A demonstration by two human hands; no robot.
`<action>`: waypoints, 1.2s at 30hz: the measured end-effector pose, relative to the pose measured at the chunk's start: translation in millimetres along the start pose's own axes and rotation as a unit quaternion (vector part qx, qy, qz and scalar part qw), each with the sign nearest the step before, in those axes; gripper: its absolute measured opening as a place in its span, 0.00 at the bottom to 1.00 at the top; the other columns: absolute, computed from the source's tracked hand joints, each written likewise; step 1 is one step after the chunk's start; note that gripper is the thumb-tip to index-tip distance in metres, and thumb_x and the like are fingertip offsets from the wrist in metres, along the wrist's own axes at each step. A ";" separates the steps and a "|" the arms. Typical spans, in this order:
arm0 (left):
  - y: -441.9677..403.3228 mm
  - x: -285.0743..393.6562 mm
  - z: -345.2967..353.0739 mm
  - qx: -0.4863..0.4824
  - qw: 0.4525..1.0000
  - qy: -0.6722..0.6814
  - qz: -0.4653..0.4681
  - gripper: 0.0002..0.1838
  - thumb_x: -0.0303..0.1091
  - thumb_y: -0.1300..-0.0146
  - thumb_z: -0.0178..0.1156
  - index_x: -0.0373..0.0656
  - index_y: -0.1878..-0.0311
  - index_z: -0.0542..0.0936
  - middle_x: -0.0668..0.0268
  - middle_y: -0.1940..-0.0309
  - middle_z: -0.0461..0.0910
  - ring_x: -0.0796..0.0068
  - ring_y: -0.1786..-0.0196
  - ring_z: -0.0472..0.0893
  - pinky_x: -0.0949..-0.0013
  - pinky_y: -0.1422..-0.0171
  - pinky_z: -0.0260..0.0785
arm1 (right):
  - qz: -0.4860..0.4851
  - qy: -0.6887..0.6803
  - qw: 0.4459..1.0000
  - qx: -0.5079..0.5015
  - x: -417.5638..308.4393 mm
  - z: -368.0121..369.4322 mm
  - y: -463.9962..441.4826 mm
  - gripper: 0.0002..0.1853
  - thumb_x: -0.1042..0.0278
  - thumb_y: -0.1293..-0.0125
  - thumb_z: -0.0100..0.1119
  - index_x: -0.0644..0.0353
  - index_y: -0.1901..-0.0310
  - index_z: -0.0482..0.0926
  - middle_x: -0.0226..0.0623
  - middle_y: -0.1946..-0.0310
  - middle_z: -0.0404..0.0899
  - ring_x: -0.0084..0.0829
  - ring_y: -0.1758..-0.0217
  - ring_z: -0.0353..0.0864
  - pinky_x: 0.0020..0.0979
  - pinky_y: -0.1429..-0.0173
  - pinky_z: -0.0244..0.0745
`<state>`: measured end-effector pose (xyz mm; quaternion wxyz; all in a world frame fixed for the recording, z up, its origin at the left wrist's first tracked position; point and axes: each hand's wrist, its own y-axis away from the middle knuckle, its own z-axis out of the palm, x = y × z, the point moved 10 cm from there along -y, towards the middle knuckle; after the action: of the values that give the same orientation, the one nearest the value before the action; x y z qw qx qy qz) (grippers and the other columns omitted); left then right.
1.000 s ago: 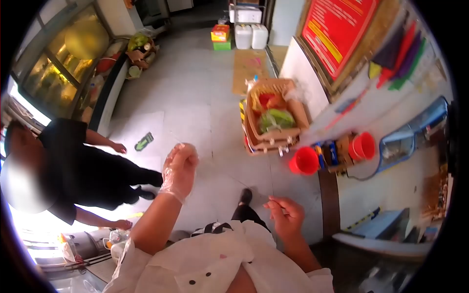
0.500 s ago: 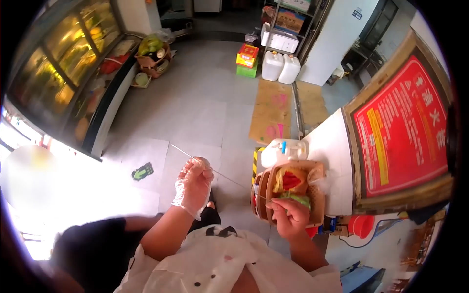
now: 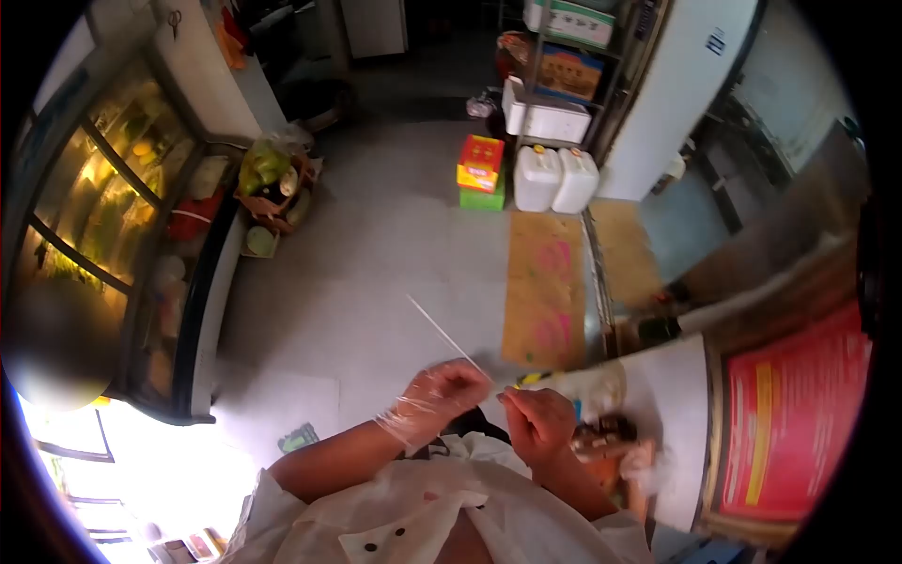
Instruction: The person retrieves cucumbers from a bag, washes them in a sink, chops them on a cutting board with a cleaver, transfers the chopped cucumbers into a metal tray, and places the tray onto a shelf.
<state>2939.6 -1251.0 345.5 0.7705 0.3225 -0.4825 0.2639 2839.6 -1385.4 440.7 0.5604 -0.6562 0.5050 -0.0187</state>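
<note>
My left hand [image 3: 440,399], in a clear plastic glove, is closed around a thin pale stick [image 3: 439,329]. The stick slants up and to the left, and its far end is free above the floor. Close beside it on the right is my right hand [image 3: 540,421], apparently bare, with its fingertips pinched together in line with the stick's lower end. My fingers largely hide that end. Both hands are raised in front of my white shirt [image 3: 413,512].
Under my right forearm is a partly hidden basket [image 3: 601,470], beside a red sign [image 3: 794,423]. A lit display cabinet [image 3: 103,197] stands left. Ahead are cardboard [image 3: 545,291] on the floor, white jugs [image 3: 538,179], stacked red and green boxes [image 3: 480,167] and a shelf [image 3: 564,70].
My hands have come together, the left moving right and both lower in view. Less stick shows between them. My view has tilted up, and the basket is now mostly hidden.
</note>
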 end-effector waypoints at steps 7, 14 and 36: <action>-82.0 -83.2 -392.8 0.337 0.836 -0.387 -0.195 0.16 0.44 0.29 0.62 0.38 0.58 0.84 0.60 0.65 0.84 0.65 0.57 0.84 0.58 0.51 0.77 | -0.016 -0.050 0.998 -0.027 173.1 108.0 -214.8 0.13 0.79 0.38 0.72 0.60 0.51 0.86 0.38 0.68 0.88 0.38 0.73 0.86 0.33 0.70 0.78; -51.0 -197.0 -582.5 0.142 0.665 -0.514 -0.522 0.14 0.36 0.26 0.54 0.43 0.48 0.86 0.53 0.50 0.88 0.55 0.46 0.87 0.55 0.44 0.81 | 0.318 -0.070 0.942 -0.087 444.7 260.1 -283.0 0.08 0.65 0.28 0.67 0.60 0.55 0.85 0.36 0.70 0.87 0.27 0.73 0.85 0.29 0.70 0.77; -930.3 328.5 -839.0 0.271 0.861 -0.411 -0.132 0.16 0.39 0.28 0.57 0.42 0.44 0.85 0.61 0.57 0.86 0.63 0.56 0.84 0.60 0.50 0.76 | 0.642 -0.622 0.424 0.145 907.8 633.0 -462.7 0.05 0.67 0.23 0.60 0.56 0.51 0.80 0.26 0.63 0.82 0.20 0.64 0.78 0.22 0.60 0.75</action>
<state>4218.1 -1196.3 146.4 0.4123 0.6579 -0.6179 0.1239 3954.5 -1616.2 63.2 0.6588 0.1153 0.2842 0.6869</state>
